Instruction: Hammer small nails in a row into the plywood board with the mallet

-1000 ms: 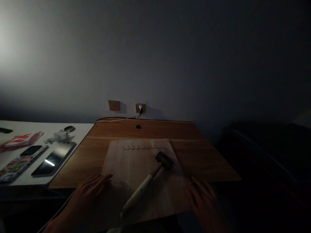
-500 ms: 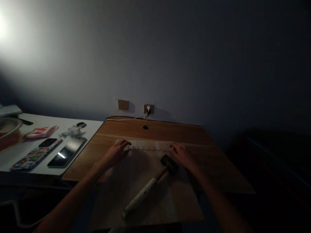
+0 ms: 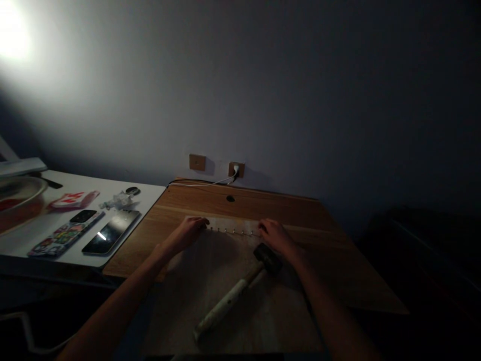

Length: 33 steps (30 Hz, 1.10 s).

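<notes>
A pale wooden board (image 3: 225,281) lies on a brown desk (image 3: 323,240) in dim light. A row of several small nails (image 3: 233,231) stands along the board's far edge. My left hand (image 3: 188,233) rests at the left end of that row, fingers curled on the board. My right hand (image 3: 276,235) sits at the right end, fingers bent towards the last nail. A mallet (image 3: 240,291) with a black head and pale handle lies on the board between my arms, its head just under my right wrist.
A white table (image 3: 22,240) adjoins on the left with a phone (image 3: 111,231), a patterned phone case (image 3: 65,233), a red-and-white packet (image 3: 73,199) and a bowl (image 3: 18,193). A charger cable (image 3: 205,183) runs from a wall socket (image 3: 236,169). The right side is dark.
Both hands went from the board's near corners up to the two ends of the nail row, then shifted slightly. The view panned a little leftward. The mallet stayed put.
</notes>
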### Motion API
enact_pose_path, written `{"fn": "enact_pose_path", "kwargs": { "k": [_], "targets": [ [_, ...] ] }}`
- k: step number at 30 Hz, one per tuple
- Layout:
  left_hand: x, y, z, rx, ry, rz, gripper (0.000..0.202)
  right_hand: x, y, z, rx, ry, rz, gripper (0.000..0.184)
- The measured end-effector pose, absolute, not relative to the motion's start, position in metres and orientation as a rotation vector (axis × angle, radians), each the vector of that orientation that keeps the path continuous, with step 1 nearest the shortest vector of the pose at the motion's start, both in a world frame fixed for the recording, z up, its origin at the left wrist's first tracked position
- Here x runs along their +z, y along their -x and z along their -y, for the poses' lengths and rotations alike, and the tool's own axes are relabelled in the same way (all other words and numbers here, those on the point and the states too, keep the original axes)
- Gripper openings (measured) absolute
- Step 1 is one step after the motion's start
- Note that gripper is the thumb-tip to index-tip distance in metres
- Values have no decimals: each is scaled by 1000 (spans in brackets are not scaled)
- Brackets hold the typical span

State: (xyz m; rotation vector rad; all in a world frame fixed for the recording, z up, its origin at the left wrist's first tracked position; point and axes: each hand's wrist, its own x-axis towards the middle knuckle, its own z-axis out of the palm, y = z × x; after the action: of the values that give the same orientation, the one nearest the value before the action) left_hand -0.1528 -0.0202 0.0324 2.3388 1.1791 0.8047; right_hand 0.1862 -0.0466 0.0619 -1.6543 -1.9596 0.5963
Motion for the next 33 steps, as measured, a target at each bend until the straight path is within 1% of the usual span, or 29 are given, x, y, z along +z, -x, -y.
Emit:
{"fn": "enact_pose_path", "kwargs": {
  "k": [3, 5, 7, 9, 11, 13, 15, 17, 21, 24, 27, 28, 30, 33],
  "targets": [
    [37, 150, 19, 930, -2119, -1249, 16, 65, -189, 46, 707, 1513, 1734, 19],
    [40, 146, 18, 1076, -1854, -1240, 22, 66, -190, 46, 780, 1428, 1605, 28],
    [42, 141, 17, 1186, -1505, -1138, 31, 68, -189, 45, 828, 1373, 1529, 34],
    [44, 137, 17, 1201, -1202, -1028, 33, 68, -187, 44, 847, 1377, 1505, 38],
    [44, 136, 17, 1158, -1061, -987, 32, 66, -183, 41, 839, 1441, 1521, 40],
    [42, 135, 18, 1107, -1078, -1004, 33, 63, -177, 39, 800, 1540, 1576, 37],
    [40, 136, 18, 1044, -1241, -1081, 34, 59, -172, 38, 738, 1644, 1667, 27],
    [38, 136, 19, 963, -1527, -1209, 34, 57, -168, 39, 676, 1731, 1777, 17],
    [37, 133, 20, 741, -2075, -1400, 23, 58, -162, 41, 618, 1847, 1951, 8],
    [40, 130, 23, 562, -2245, -1465, 22, 63, -159, 39, 623, 1856, 1986, 10],
    [42, 127, 26, 531, -2348, -1472, 17, 69, -156, 35, 663, 1769, 1928, 8],
    [43, 126, 26, 554, -2365, -1471, 13, 71, -155, 34, 685, 1729, 1894, 8],
    [43, 122, 25, 648, -2330, -1473, 9, 76, -153, 33, 747, 1649, 1820, 17],
    [45, 113, 19, 846, -1935, -1370, 18, 82, -152, 34, 856, 1549, 1738, 31]
  ]
}}
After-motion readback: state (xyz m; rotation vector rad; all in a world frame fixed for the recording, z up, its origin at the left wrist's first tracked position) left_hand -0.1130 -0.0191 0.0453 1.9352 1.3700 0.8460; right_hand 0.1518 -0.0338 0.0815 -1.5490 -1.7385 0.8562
